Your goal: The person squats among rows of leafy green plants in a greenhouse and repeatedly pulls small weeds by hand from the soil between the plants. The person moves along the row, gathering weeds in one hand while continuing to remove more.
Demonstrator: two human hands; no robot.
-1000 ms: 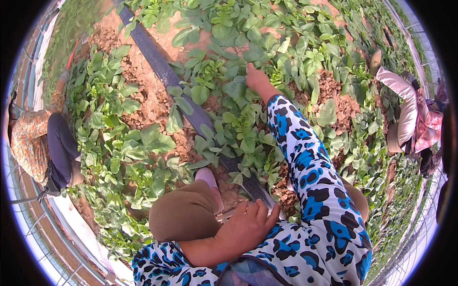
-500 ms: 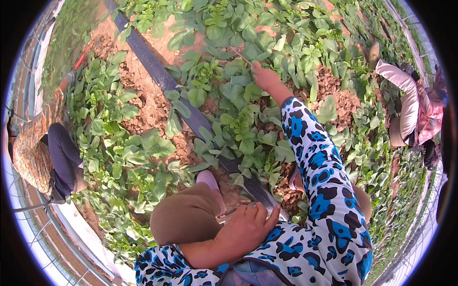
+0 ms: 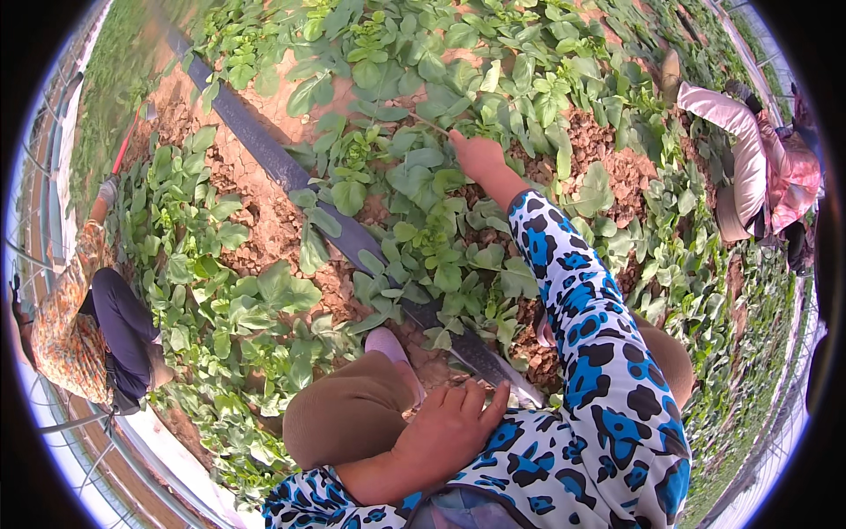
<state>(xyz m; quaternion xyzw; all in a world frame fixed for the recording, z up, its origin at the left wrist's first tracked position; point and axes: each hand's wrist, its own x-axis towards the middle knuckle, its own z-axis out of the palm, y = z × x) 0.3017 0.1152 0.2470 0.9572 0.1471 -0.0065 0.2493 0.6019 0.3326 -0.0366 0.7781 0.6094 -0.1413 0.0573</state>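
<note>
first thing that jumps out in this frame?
The blue, black and white spotted sleeve cuts up the middle, its right hand deep in the green leafy plants. The left hand rests on the brown knee at the bottom. A dark strip runs diagonally across the red-brown soil.

Right hand (image 3: pixel 476 156) among leafy plants (image 3: pixel 423 176)

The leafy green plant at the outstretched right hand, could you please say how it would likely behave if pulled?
The leafy plant probably flops: its broad leaves look thin and soft beside the right hand. It likely tears easily. Rooted in crumbly soil, it may lift out with little resistance.
</note>
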